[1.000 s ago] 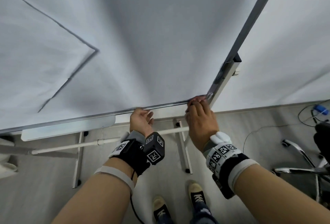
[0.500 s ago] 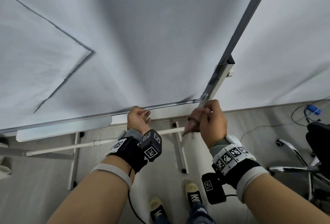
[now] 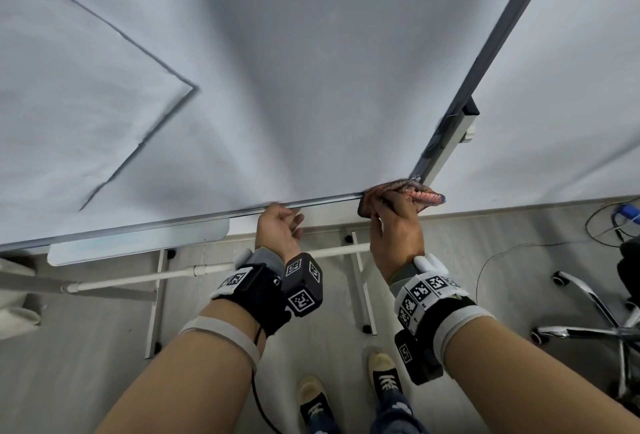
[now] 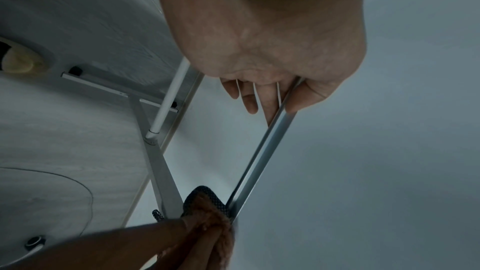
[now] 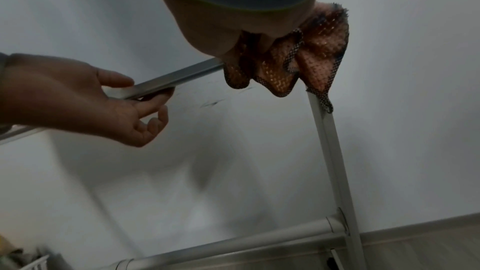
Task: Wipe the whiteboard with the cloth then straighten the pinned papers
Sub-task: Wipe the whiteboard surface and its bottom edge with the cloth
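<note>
The whiteboard (image 3: 311, 70) fills the upper part of the head view. A large white paper (image 3: 69, 87) lies on its left side, tilted, with one corner pointing right. My right hand (image 3: 394, 215) grips a bunched brown and pink cloth (image 3: 419, 193) against the board's bottom right corner. The cloth (image 5: 306, 63) hangs in folds below my palm over the stand's upright. My left hand (image 3: 280, 225) holds the bottom frame rail (image 3: 325, 199), left of the cloth. Its thumb (image 5: 116, 81) lies on the front of the rail and its fingers curl behind.
A marker tray (image 3: 138, 243) hangs under the bottom edge at the left. The stand's crossbar (image 3: 145, 277) and legs (image 3: 360, 281) are below my hands. An office chair base (image 3: 595, 322) and cables (image 3: 616, 222) sit on the floor at the right. A white wall lies beyond the board's right edge.
My right hand dropped below the corner, turned, and came back up, with the cloth now showing against the corner. My left hand stayed on the bottom rail.
</note>
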`<state>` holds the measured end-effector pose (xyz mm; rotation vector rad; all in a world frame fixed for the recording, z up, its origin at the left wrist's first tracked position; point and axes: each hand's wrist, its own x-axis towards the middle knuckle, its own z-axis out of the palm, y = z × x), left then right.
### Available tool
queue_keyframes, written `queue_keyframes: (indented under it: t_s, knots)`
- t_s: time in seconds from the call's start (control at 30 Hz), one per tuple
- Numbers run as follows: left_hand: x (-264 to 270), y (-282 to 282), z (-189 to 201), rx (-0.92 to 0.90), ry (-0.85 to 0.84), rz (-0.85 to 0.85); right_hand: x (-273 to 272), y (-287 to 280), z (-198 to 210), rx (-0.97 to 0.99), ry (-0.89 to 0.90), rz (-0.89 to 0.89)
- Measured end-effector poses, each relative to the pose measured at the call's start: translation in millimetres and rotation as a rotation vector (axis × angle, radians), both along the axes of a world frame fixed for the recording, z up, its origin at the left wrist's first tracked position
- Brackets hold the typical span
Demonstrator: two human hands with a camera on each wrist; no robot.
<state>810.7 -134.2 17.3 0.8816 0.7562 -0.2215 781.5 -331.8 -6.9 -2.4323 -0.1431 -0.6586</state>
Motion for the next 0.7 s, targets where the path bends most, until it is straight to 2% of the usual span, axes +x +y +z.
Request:
queue_keyframes:
  t_s: [0.13,0.3,0.43,0.6,0.7]
  knots:
    - [2,5,-1,0.004,-0.012,-0.016,-2,10,-1,-0.022,0.041,0.09]
    - [-1,-1,-1,-0.011,-0.031,-0.021,-4,-8,-5,0.073,0.09,-0.091]
    - [-6,-3,-1,-0.033,-0.038,0.017,-6,11,-2,0.053,0.128,-0.116]
    - [-10,2,0,-0.052,-0.067,0.027,-17,51,7,-0.067,0.16,0.107]
    - [-7,14,-2,-0.117,-0.071,0.099,-16,37,3,-0.09,0.225,0.091]
